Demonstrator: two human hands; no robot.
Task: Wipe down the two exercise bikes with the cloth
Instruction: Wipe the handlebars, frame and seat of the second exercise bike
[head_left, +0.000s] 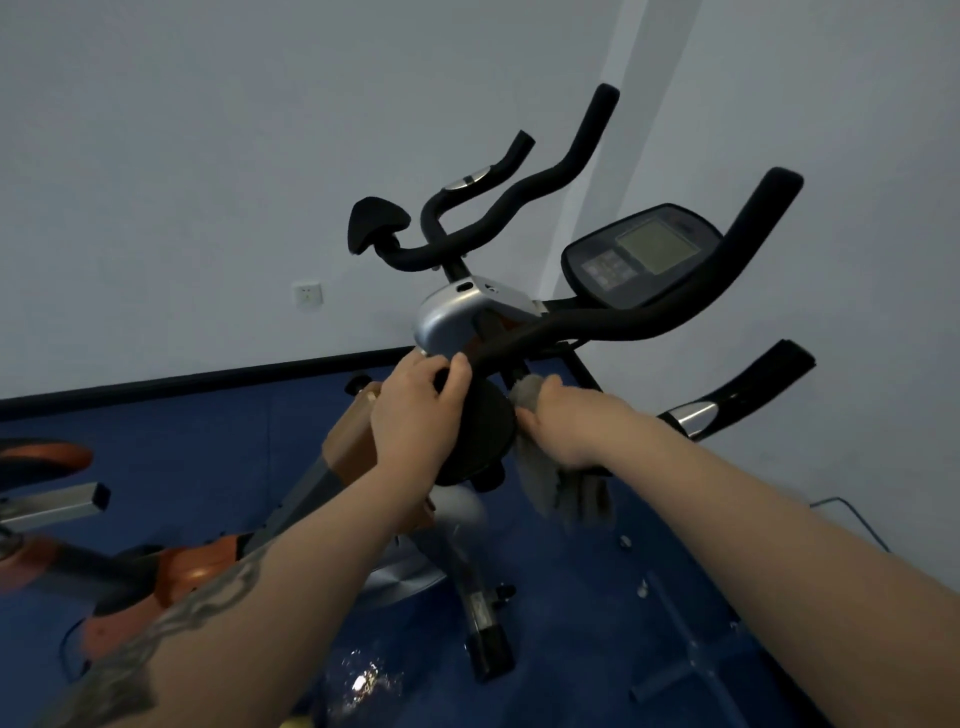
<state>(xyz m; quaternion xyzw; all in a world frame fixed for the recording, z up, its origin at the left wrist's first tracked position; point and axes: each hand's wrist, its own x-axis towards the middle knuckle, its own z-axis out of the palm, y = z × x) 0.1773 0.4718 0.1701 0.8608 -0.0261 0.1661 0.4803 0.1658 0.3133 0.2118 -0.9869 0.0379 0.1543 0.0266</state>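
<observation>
An exercise bike (613, 322) with black foam handlebars and a grey-screened console (644, 254) stands right in front of me. My left hand (415, 410) grips the lower end of the near handlebar beside a black round knob (483, 436). My right hand (566, 421) holds a grey cloth (540, 478) against the bike's stem just right of that knob; the cloth's loose end hangs down. A second bike (467, 301) with a silver cover, orange frame and black handlebars stands just behind and to the left.
Blue floor (208, 447) runs to a pale wall with a dark skirting strip and a socket (307, 296). Orange and grey machine parts (47, 499) lie at the left edge. The bike's base bars (691, 644) and a black cable (852, 514) cross the floor on the right.
</observation>
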